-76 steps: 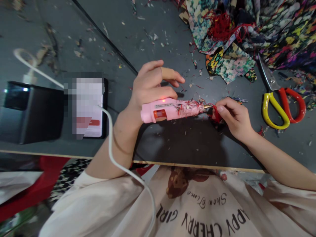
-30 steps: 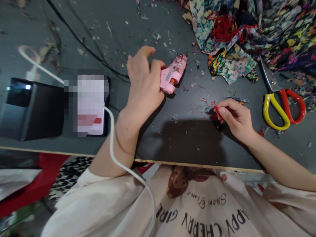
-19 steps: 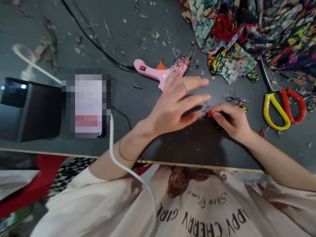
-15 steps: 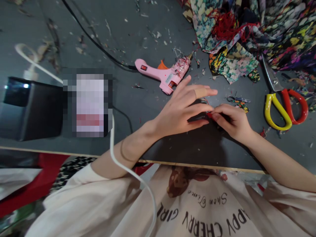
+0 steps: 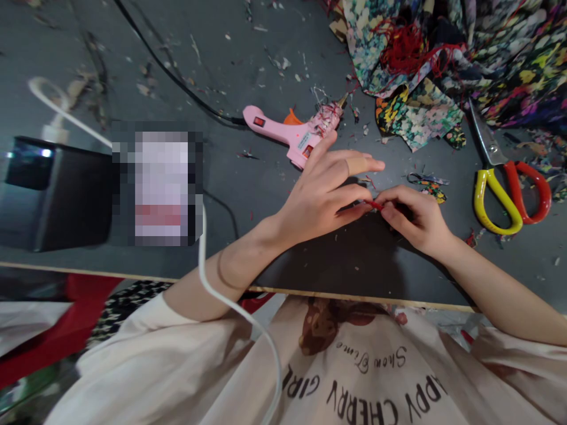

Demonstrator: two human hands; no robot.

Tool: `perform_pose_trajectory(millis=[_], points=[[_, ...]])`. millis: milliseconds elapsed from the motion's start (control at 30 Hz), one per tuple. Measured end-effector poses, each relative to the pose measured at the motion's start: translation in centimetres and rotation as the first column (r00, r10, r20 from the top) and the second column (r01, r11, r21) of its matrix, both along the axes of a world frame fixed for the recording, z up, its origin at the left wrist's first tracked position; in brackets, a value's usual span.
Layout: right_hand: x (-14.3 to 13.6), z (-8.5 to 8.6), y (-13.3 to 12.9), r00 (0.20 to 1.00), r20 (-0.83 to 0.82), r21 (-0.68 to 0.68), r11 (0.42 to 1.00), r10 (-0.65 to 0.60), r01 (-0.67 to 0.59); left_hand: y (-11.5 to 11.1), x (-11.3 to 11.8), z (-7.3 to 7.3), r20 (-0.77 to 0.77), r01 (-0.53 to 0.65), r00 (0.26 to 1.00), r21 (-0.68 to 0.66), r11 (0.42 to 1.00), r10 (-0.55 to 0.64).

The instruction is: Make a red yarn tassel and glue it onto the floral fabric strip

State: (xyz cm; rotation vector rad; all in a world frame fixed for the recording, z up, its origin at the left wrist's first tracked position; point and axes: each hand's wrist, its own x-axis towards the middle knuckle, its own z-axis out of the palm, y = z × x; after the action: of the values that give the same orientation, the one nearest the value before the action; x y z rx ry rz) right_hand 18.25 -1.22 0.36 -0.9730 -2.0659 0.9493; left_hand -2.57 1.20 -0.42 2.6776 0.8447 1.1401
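A small, thin red strip (image 5: 376, 205), perhaps thread or cord, stretches between my two hands just above the table. My left hand (image 5: 321, 192) pinches its left end between thumb and index finger, while the other fingers stay spread; one finger wears a beige bandage. On the other end, my right hand (image 5: 416, 218) is closed, thumb against curled index finger. Whatever lies deeper inside that hand is hidden. Just beyond my left fingers rests a pink glue gun (image 5: 277, 128) wound with red and pale threads near its nozzle.
Scissors (image 5: 491, 159) with one yellow and one red handle lie at the right. Patterned fabric (image 5: 420, 112) and tangled red thread (image 5: 405, 50) fill the far right. A black box (image 5: 66, 200), a blurred-out phone-like item (image 5: 162, 171) and a white cable (image 5: 202, 248) are at the left.
My left thumb and index finger have closed together on the red strip, and the hand has drawn slightly left. More of the strip shows between the hands. My right hand has barely moved.
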Motion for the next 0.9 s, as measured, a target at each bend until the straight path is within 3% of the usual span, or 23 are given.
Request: perform_pose_trajectory(millis=[500,633,900], points=[[-0.18,-0.35,-0.33,0.993,-0.022,0.089,0.989,-0.115,0.117,-0.17,-0.11,0.19,-0.036,0.023,0.999,-0.037,0.999,-0.025],[-0.26,-0.40,-0.32,0.994,-0.017,0.114,0.987,-0.113,0.114,-0.39,-0.04,0.20,-0.034,0.004,0.999,-0.090,0.996,-0.007],[-0.54,-0.05,-0.24,0.995,-0.004,0.149,0.984,-0.103,0.102,-0.60,0.53,0.15,-0.017,-0.003,1.000,-0.062,0.998,0.002]])
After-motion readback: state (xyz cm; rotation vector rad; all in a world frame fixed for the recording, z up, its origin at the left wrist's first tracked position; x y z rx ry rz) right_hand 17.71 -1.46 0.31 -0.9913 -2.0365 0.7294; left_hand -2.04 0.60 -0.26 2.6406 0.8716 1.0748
